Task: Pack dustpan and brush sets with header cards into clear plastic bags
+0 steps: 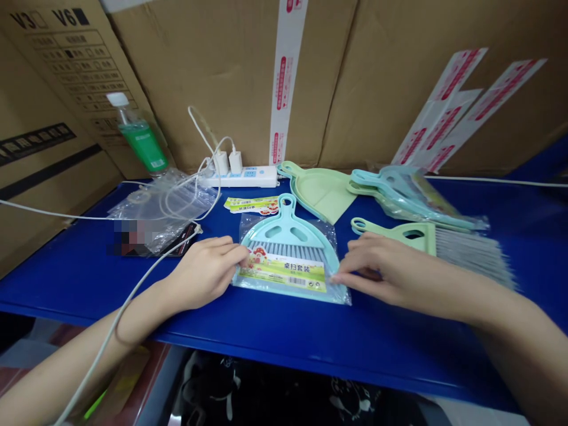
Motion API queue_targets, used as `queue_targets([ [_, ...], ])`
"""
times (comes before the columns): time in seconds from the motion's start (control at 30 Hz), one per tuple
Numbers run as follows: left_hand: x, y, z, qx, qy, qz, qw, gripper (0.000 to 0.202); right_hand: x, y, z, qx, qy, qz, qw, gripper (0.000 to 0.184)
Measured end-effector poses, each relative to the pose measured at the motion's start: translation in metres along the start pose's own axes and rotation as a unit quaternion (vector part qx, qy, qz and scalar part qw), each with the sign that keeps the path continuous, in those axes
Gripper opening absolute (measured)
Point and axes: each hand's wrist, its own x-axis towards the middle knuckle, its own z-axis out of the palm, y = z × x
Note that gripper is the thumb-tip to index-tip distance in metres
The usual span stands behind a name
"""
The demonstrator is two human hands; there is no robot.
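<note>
A light-blue dustpan and brush set (pixel 288 236) lies in a clear plastic bag on the blue table, its handle pointing away from me. Across the bristles sits a printed label card (pixel 284 273) with a mushroom picture. My left hand (pixel 213 269) pinches the left edge of the bag near the card's end. My right hand (pixel 368 266) has its thumb and forefinger closed on the bag's right edge. Just beyond my right hand is a loose green brush (pixel 417 235) with grey bristles (pixel 470 254).
Green dustpans (pixel 326 186) and a bagged blue set (pixel 412 195) lie behind. Label cards (pixel 252 205) rest near a power strip (pixel 248 176). Clear plastic bags (pixel 173 201), a green-labelled bottle (pixel 142 142) and a white cable (pixel 133 290) are at left. Cardboard boxes (pixel 213 71) stand behind.
</note>
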Motion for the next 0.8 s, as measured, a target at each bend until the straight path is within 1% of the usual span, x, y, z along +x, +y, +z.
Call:
queue_targets([
  [0.1,-0.001,0.0,0.001,-0.005,0.003,0.025,1.0,0.03,0.003,-0.002,0.001,0.011,-0.004,0.024,1.0,0.036],
  [0.27,-0.002,-0.002,0.002,0.002,0.007,0.071,0.997,0.032,0.004,-0.008,0.004,0.032,-0.03,0.104,0.994,0.02],
  [0.4,-0.003,-0.002,0.004,0.015,0.023,0.097,0.995,0.031,0.002,-0.01,0.006,0.024,-0.014,0.119,0.992,0.012],
  [0.53,-0.004,-0.001,0.004,0.003,0.018,0.113,0.993,0.031,0.002,-0.007,0.008,0.026,0.017,0.125,0.992,0.004],
  [0.63,-0.005,0.002,0.003,-0.038,0.012,0.119,0.992,0.029,0.002,-0.005,0.007,0.051,0.051,0.135,0.988,0.003],
  [0.73,-0.004,0.007,0.001,-0.103,0.0,0.128,0.986,0.027,0.003,-0.005,0.005,0.134,0.083,0.16,0.974,0.006],
  [0.8,-0.004,0.011,0.0,-0.142,-0.014,0.14,0.98,0.025,0.004,-0.006,0.002,0.2,0.115,0.179,0.956,0.014],
])
